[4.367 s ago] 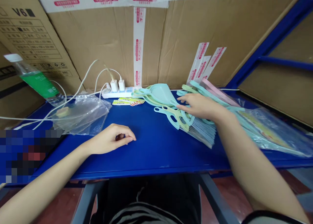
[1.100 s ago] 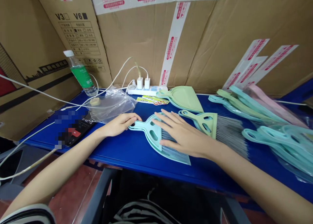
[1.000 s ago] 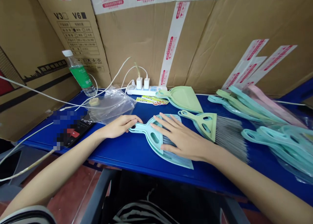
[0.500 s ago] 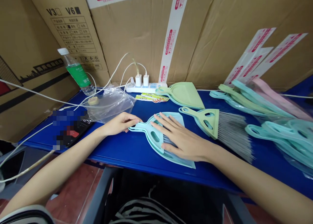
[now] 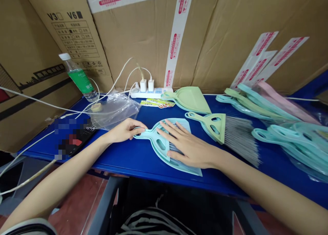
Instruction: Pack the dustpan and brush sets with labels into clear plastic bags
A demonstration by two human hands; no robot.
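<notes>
In front of me on the blue table lies a light-blue dustpan [image 5: 188, 168] with a matching light-blue hand brush [image 5: 154, 136] nested in it. The fingers of my left hand [image 5: 124, 130] pinch the two stacked handles at their looped ends. Spread flat over the brush's grey bristles is my right hand [image 5: 188, 146], its fingers apart and pointing to the left; it hides most of the bristles. Beyond it rests a green hand brush [image 5: 214, 125] with grey bristles fanned to the right, and behind that a green dustpan [image 5: 193, 99].
Wrapped dustpan sets in blue, green and pink [image 5: 269, 105] and more blue ones [image 5: 294, 139] pile up at the right. A power strip [image 5: 153, 93] with white chargers stands against the cardboard. Left are a water bottle [image 5: 80, 79], plastic bag [image 5: 112, 112], phone [image 5: 79, 139] and loose cables.
The view has shifted slightly, so things at the right appear a little further left. Both hands keep their places on the blue dustpan and brush.
</notes>
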